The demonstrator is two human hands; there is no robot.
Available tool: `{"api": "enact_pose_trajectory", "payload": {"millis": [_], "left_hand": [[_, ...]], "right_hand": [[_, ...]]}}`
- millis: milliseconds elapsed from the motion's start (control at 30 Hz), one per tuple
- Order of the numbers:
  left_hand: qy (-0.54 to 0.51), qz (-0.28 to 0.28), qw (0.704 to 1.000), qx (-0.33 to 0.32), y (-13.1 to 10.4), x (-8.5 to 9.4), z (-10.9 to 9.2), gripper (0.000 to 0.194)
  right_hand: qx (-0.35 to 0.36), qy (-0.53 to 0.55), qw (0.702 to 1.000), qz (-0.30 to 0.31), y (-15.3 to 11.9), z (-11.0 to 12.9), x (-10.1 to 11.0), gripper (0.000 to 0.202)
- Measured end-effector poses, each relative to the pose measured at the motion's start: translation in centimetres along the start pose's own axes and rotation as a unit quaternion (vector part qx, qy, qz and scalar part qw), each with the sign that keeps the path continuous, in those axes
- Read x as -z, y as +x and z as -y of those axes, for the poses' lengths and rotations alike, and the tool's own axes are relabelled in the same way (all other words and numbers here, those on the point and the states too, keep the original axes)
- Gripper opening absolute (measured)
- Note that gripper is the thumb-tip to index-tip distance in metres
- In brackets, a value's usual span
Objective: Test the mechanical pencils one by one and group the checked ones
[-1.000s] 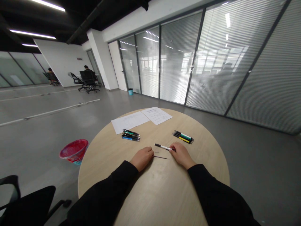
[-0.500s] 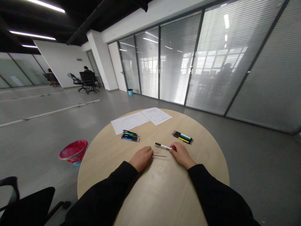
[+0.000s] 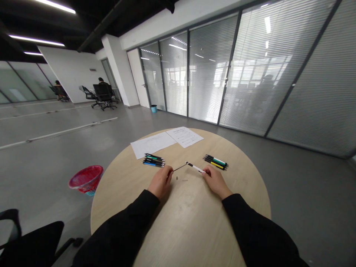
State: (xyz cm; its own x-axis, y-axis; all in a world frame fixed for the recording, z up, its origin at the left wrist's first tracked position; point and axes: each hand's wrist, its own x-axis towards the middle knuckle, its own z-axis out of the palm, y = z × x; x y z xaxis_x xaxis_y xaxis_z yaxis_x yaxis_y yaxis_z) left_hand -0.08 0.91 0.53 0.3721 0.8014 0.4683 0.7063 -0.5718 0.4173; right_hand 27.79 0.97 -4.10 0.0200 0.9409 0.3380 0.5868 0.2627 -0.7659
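Note:
Pinched in my left hand is a thin dark pen refill, slanting up to the right. Its far end meets or nearly meets the open-looking black end of a white pen barrel. My right hand grips that barrel by its near end. On the table below them lie a small dark cone-shaped pen tip and a tiny spring. Left of my hands is a group of several black pens with coloured parts; a second group of pens lies to the right.
The round wooden table carries two printed paper sheets at its far side. A red basket stands on the floor to the left, near a black chair. People sit far off by office chairs.
My left hand has picked the refill up off the table and brought its end to the pen barrel. The pen tip now shows on the table. My right hand has barely moved.

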Motion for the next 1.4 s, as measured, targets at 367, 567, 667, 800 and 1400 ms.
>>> {"api": "enact_pose_trajectory", "payload": {"millis": [367, 567, 667, 800, 1400], "left_hand": [[-0.142, -0.104, 0.977, 0.121, 0.6, -0.6, 1.7, 0.019], [-0.142, -0.13, 0.974, 0.122, 0.6, -1.2, 3.1, 0.019], [-0.143, -0.135, 0.973, 0.125, 0.6, -1.3, 3.4, 0.02], [-0.157, -0.134, 0.97, 0.13, 0.6, -1.3, 3.3, 0.02], [-0.122, -0.115, 0.98, 0.102, 0.7, -0.7, 2.9, 0.017]], "right_hand": [[0.005, 0.054, 0.998, -0.016, 0.3, -0.4, -0.1, 0.017], [0.01, 0.076, 0.997, -0.024, 0.5, -1.3, -0.4, 0.019], [0.006, 0.087, 0.996, -0.032, 0.6, -1.7, -0.5, 0.018], [0.006, 0.09, 0.995, -0.039, 0.6, -1.8, -0.5, 0.017], [0.045, 0.046, 0.998, -0.026, 0.3, -0.9, 0.1, 0.014]]}}
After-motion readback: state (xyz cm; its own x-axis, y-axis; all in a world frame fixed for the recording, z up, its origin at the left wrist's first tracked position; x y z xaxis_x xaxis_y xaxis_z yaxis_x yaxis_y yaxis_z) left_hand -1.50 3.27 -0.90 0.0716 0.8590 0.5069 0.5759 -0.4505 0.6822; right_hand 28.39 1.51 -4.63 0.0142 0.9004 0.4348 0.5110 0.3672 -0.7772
